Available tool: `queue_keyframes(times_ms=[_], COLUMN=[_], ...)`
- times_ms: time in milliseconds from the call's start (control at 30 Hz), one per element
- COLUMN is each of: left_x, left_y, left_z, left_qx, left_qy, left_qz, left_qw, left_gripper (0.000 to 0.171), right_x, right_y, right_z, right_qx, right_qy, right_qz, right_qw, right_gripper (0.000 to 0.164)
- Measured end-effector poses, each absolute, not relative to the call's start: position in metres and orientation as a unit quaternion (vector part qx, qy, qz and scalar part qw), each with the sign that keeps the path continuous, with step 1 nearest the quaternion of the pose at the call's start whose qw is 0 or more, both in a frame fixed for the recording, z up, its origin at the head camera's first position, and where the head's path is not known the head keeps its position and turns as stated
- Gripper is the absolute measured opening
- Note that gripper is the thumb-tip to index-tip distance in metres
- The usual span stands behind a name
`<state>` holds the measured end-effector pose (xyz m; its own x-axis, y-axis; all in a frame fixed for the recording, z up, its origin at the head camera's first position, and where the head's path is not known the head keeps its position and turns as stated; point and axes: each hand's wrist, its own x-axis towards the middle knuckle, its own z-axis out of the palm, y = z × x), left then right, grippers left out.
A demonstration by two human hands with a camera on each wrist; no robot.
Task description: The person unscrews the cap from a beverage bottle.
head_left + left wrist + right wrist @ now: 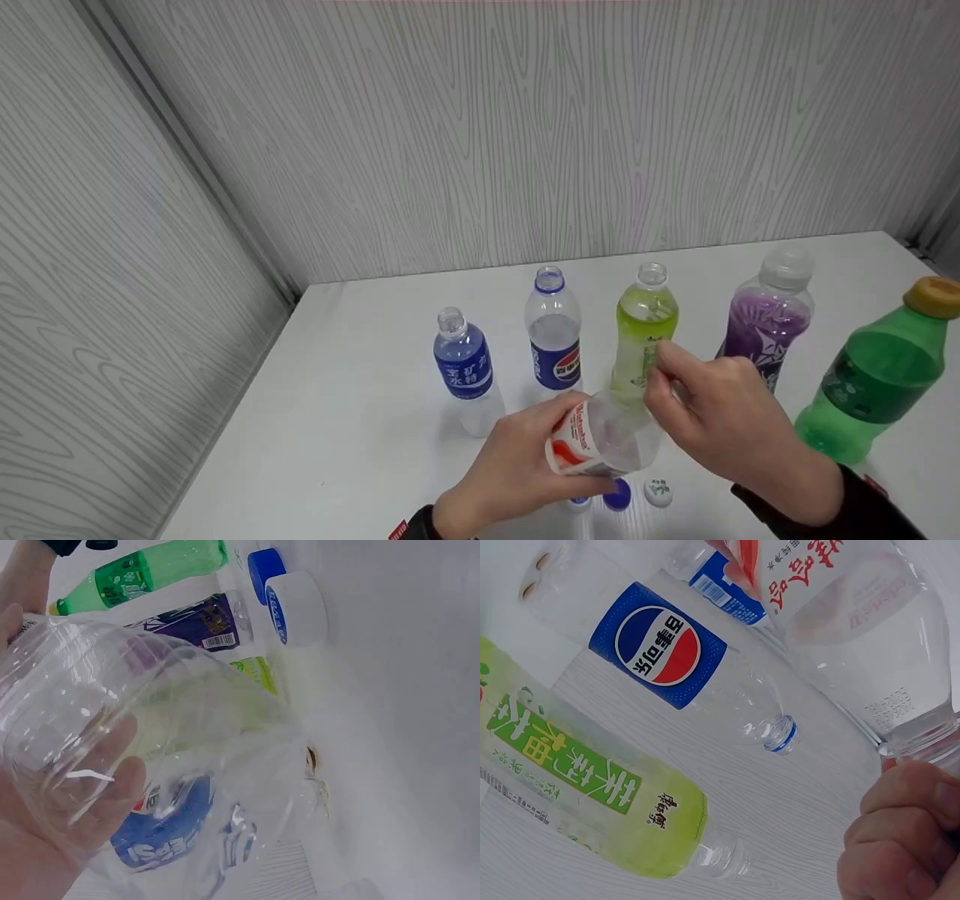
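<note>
My left hand grips a clear plastic water bottle with a red and white label around its body. The bottle is tilted, its neck end toward my right hand. In the right wrist view, the curled fingers of that hand close around the bottle's neck end, hiding its top. Behind the held bottle stand an uncapped Pepsi bottle and an uncapped bottle with a yellow-green label. Left of them is another uncapped bottle with a blue label.
To the right stand a purple-labelled bottle with a whitish cap and a green bottle with an orange-yellow cap. A blue cap and a white cap lie on the white table. A wood-grain panel rises behind.
</note>
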<state>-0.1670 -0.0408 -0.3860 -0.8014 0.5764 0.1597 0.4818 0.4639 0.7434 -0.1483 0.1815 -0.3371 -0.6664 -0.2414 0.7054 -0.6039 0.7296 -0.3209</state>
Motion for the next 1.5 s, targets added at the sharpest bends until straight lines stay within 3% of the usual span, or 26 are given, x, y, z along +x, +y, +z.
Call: queue_keyframes(times_ms=[200, 467, 567, 700, 867, 1000, 1133, 1233, 1367, 1500], left_x=[-0.173, -0.171, -0.17, -0.165, -0.157, -0.155, -0.156, -0.158, -0.16, -0.163], left_y=[-0.048, -0.048, -0.046, -0.041, -0.033, -0.031, -0.031, -0.032, -0.035, -0.037], left_z=[-0.385, -0.386, -0.385, -0.382, -0.384, -0.389, -0.393, -0.393, -0.389, -0.386], left_qx=[0.325, 0.316, 0.306, 0.269, 0.249, 0.271, 0.29, 0.292, 0.288, 0.295], left_qy=[0.799, 0.801, 0.815, 0.845, 0.887, 0.903, 0.902, 0.898, 0.883, 0.859], left_qz=[0.467, 0.472, 0.463, 0.446, 0.388, 0.325, 0.299, 0.314, 0.37, 0.415], left_qw=[0.196, 0.189, 0.167, 0.121, 0.018, -0.075, -0.111, -0.092, -0.009, 0.058], left_gripper=[0.058, 0.059, 0.06, 0.063, 0.067, 0.069, 0.069, 0.07, 0.068, 0.064], right_x=[-0.151, -0.153, -0.15, -0.145, -0.142, -0.142, -0.144, -0.144, -0.144, -0.145], right_y=[0.188, 0.193, 0.193, 0.192, 0.187, 0.182, 0.18, 0.181, 0.183, 0.185], right_z=[-0.338, -0.335, -0.334, -0.331, -0.327, -0.325, -0.325, -0.327, -0.329, -0.331], right_qx=[0.363, 0.391, 0.34, 0.244, 0.148, 0.109, 0.11, 0.134, 0.186, 0.247], right_qy=[-0.816, -0.809, -0.841, -0.886, -0.931, -0.951, -0.953, -0.947, -0.923, -0.887], right_qz=[0.265, 0.245, 0.239, 0.24, 0.246, 0.245, 0.241, 0.235, 0.235, 0.239], right_qw=[0.365, 0.364, 0.347, 0.313, 0.227, 0.155, 0.145, 0.172, 0.241, 0.309], right_gripper=[0.02, 0.016, 0.013, 0.024, 0.02, 0.031, 0.035, 0.027, 0.01, 0.01])
